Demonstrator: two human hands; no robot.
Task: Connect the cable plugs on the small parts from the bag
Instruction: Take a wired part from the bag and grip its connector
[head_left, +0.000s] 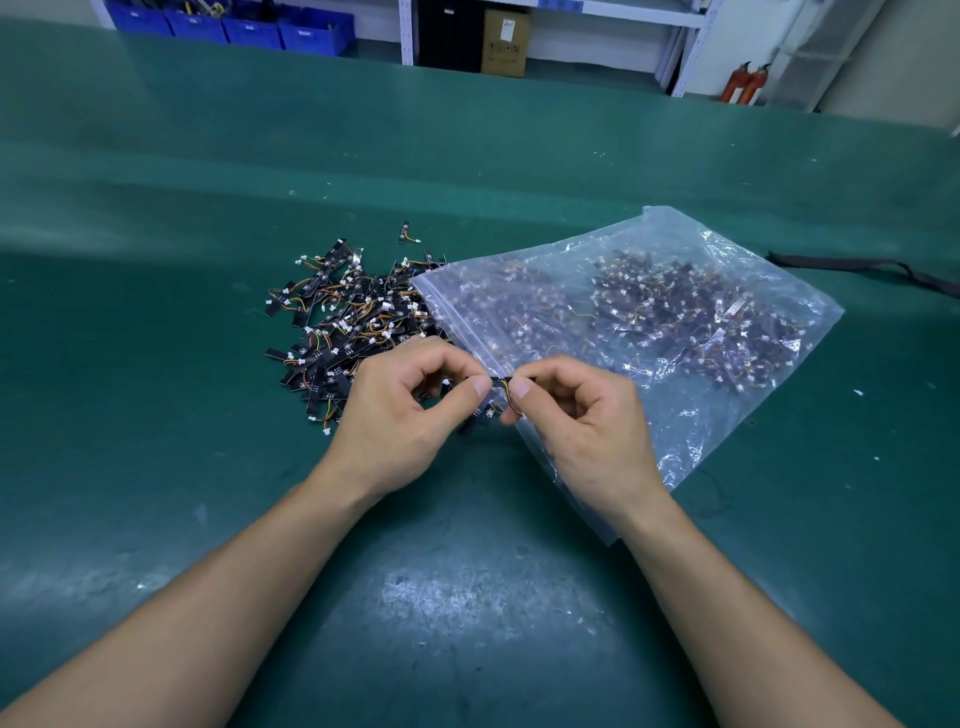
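Left hand and right hand are each pinching an end of one small wired part, which is spanning between their thumbs above the zip bag.

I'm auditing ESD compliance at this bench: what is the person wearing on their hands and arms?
Nothing visible. The left hand and right hand are ungloved, with no visible rings; both wrists carry no strap, watch or bracelet. Both forearms are bare to the frame's edge, no sleeves showing.
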